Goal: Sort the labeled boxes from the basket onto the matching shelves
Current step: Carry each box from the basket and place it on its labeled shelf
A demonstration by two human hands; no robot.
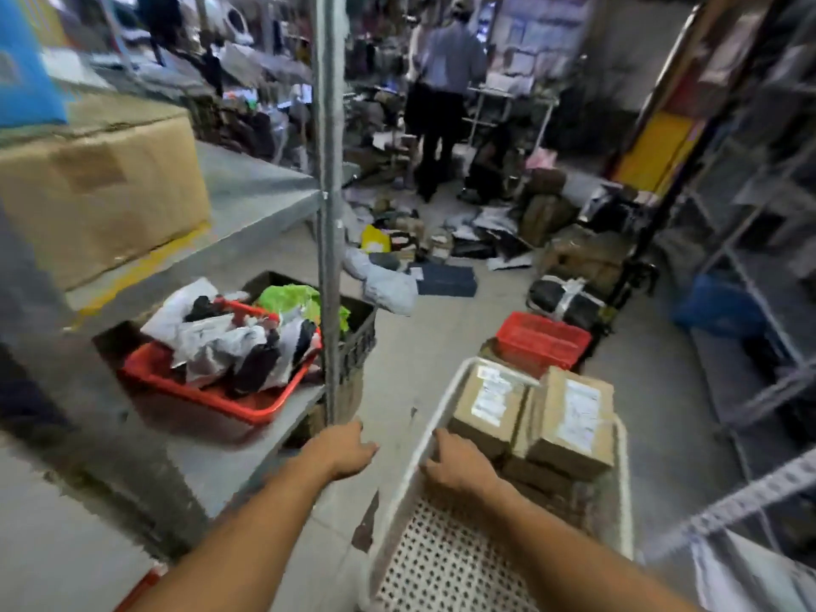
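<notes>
The white basket [446, 563] runs lengthwise toward 12 o'clock; right hand [459, 468] grips its rim, left hand [349, 448] hangs relaxed, boxes [534, 417] at the far end.

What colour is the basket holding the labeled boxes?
White, a perforated basket, clearest in the head view.

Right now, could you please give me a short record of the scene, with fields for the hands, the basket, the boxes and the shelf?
left hand: free, fingers loosely curled, near the shelf post
right hand: gripping the left rim of the white basket
boxes: labeled cardboard, stacked at the far end of the basket
shelf: on the left, holds a large carton; a red bin of bags lies on the level below
floor: parcels scattered ahead, a person stands beyond
</notes>
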